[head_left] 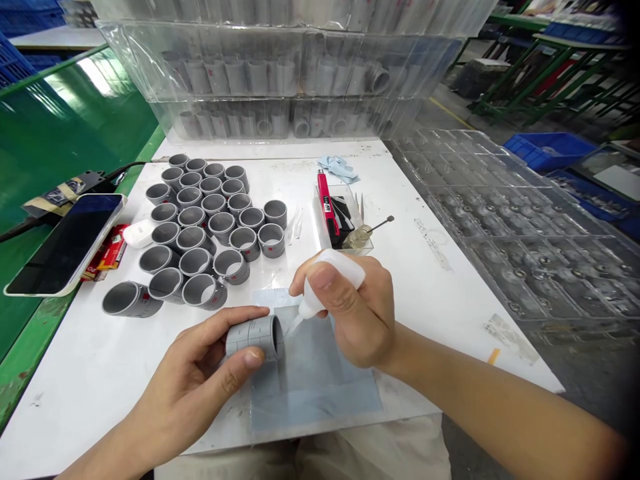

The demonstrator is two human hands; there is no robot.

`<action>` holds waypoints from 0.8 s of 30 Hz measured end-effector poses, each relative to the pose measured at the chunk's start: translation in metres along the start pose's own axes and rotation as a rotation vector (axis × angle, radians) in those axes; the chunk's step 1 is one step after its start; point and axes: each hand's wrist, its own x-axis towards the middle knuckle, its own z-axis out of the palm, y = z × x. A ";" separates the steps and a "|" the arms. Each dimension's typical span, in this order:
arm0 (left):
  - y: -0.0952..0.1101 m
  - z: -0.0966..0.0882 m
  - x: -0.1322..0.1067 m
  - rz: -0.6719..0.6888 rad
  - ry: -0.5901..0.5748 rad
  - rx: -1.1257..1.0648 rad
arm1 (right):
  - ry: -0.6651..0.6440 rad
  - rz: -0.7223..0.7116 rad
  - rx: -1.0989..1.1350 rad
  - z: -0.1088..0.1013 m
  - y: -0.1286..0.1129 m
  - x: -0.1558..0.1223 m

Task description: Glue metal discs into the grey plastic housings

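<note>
My left hand grips a grey plastic ring marked with thin dark lines, lying on its side with its open end facing right. My right hand is closed around a white squeeze bottle. The bottle is tilted, and its thin clear nozzle tip points down-left at the rim of the ring; whether the two touch I cannot tell. Below both hands lies a blue cloth under a clear sheet. Several similar grey rings stand in rows to the left, some with small red marks.
A clear box holds a red cutter and small tools. Behind it lies a crumpled blue cloth. Stacked clear trays of rings rise at the back. A phone lies left; clear compartment trays stand right.
</note>
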 end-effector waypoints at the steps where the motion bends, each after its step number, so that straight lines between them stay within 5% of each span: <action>1: 0.000 0.000 0.000 0.001 -0.002 0.002 | -0.005 0.000 0.001 0.000 0.000 0.000; 24: 0.001 0.000 -0.001 -0.037 -0.012 -0.019 | 0.007 -0.083 -0.014 -0.001 -0.003 0.004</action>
